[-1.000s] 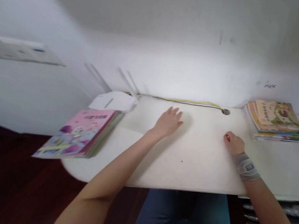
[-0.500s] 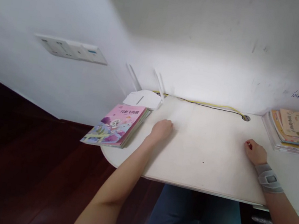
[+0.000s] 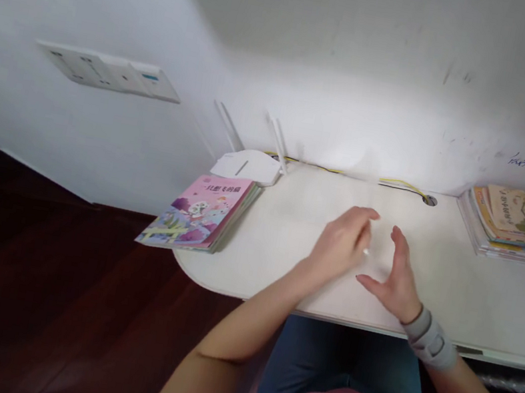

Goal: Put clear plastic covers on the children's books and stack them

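Hands are held close together above the middle of the white surface (image 3: 478,295). Left hand (image 3: 341,246) is loosely curled, nothing gripped; right hand (image 3: 394,274) is spread open, palm inward, empty. Pink book stack (image 3: 201,213) is seen left, second stack (image 3: 522,223) far right.

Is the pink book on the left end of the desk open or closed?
Closed. The pink book lies flat, front cover up, atop a small stack at the desk corner; no inside pages show.

The pink book (image 3: 204,210) bears a Chinese title, too blurred to read.
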Available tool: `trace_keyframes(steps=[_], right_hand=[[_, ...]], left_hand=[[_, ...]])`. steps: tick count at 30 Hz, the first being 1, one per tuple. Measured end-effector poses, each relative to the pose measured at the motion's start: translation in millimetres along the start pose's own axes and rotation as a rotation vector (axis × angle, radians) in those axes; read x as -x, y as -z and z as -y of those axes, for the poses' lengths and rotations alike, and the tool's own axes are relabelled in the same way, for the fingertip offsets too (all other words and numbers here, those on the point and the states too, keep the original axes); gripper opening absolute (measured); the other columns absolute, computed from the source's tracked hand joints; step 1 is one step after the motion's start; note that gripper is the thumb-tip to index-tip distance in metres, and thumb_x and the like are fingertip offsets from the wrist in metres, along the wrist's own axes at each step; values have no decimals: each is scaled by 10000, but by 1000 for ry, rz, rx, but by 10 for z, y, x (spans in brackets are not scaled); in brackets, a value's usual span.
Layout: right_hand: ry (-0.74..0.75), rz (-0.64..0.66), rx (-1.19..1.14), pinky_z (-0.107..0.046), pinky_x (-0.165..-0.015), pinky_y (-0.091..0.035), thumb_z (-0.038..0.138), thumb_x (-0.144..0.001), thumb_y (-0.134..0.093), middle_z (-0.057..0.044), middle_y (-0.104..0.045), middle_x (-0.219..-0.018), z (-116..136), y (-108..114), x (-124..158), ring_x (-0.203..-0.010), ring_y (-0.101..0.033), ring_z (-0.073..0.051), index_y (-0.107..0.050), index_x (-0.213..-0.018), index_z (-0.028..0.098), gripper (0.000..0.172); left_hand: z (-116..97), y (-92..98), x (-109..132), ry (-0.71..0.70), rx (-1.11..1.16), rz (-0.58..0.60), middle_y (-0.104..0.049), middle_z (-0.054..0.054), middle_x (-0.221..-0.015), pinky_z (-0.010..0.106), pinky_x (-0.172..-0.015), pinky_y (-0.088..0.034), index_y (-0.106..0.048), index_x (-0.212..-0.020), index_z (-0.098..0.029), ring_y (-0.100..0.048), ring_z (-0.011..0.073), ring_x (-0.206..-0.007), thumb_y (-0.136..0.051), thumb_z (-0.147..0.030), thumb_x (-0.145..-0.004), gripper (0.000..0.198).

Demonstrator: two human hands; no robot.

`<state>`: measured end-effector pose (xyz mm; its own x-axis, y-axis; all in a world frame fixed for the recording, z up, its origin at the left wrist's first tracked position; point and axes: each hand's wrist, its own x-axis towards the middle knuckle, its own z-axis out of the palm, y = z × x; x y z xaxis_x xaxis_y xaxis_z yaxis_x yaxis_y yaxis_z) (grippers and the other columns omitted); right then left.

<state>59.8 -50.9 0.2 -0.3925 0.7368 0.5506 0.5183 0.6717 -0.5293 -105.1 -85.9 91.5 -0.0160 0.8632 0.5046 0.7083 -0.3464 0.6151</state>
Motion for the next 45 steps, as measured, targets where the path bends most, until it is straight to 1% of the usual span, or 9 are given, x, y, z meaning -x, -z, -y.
trace_keyframes(steps=[4, 9, 15, 23, 29, 33, 37, 41, 45], right_hand=[[-78, -218, 9, -511, -1054, -397, 363, -921, -416, -168, -354, -1472, 260, 69, 111, -1353, -378, -267, -135, -1497, 197, 662], [-92, -297, 408, -570, -1064, -340, 222, -923, -365, -88, -525, -1353, -151, 625, 397, -1332, -419, -279, -518, -1316, 324, 435], [-49, 118, 636, -525, -1114, -257, 116, -877, -386, -43, -547, -1375, -543, 717, 881, -1343, -407, -242, -622, -1210, 313, 453], [1, 371, 596, -549, -1048, -324, 445, -906, -445, -128, -522, -1392, -769, 635, 976, -1320, -430, -302, -463, -1375, 229, 517], [8, 175, 503, -505, -1005, -400, 435, -907, -472, -148, -536, -1357, -1002, 734, 888, -1268, -490, -294, -501, -1309, 268, 437], [-27, 58, 510, -504, -949, -459, 451, -920, -436, -154, -580, -1275, -1244, 770, 848, -1190, -545, -307, -558, -1231, 229, 402], [-31, 16, 527, -505, -921, -479, 468, -917, -422, -168, -599, -1233, -1368, 742, 882, -1124, -578, -313, -591, -1181, 164, 437], [0, -1, 502, -499, -914, -480, 449, -917, -442, -178, -613, -1214, -1385, 714, 896, -1108, -589, -307, -596, -1170, 141, 428], [39, -28, 503, -497, -930, -461, 411, -922, -463, -185, -622, -1199, -1303, 725, 855, -1121, -582, -302, -601, -1155, 138, 385]], left_hand=[[-397, 4, 336, -18, 317, -175, -654, 16, -866, 232, -634, -511, -639, -953, -239, -631, 108, -685, -448, -217, -920, 195], [75, 70, 734, 447, 372, -304, -613, -21, -774, 211, -440, -442, -642, -943, -237, -499, 61, -438, -477, -288, -903, 177], [715, -182, 957, 421, -41, 45, -669, 44, -881, 304, -754, -529, -664, -996, -237, -658, 180, -791, -422, -226, -889, 265], [771, -351, 946, 391, -508, 266, -602, 113, -1084, 314, -732, -522, -680, -1086, -221, -638, 203, -849, -406, -188, -906, 329], [1066, 214, 676, 347, -736, 139, -524, 170, -1328, 396, -947, -449, -601, -1242, -167, -554, 284, -1118, -431, -216, -913, 374], [1515, 784, 517, 596, -988, 39, -371, 286, -1448, 499, -1032, -343, -415, -1382, -16, -364, 421, -1320, -435, -272, -908, 539], [1849, 943, 577, 809, -1087, 75, -421, 380, -1355, 530, -967, -370, -384, -1346, 100, -444, 463, -1242, -430, -233, -879, 576], [1828, 892, 704, 774, -1006, 14, -500, 411, -1241, 557, -895, -411, -465, -1264, 104, -542, 434, -1151, -351, -106, -854, 475], [1584, 1216, 757, 719, -811, 24, -674, 247, -849, 531, -747, -480, -600, -1047, -30, -658, 379, -862, -451, -242, -860, 319]])
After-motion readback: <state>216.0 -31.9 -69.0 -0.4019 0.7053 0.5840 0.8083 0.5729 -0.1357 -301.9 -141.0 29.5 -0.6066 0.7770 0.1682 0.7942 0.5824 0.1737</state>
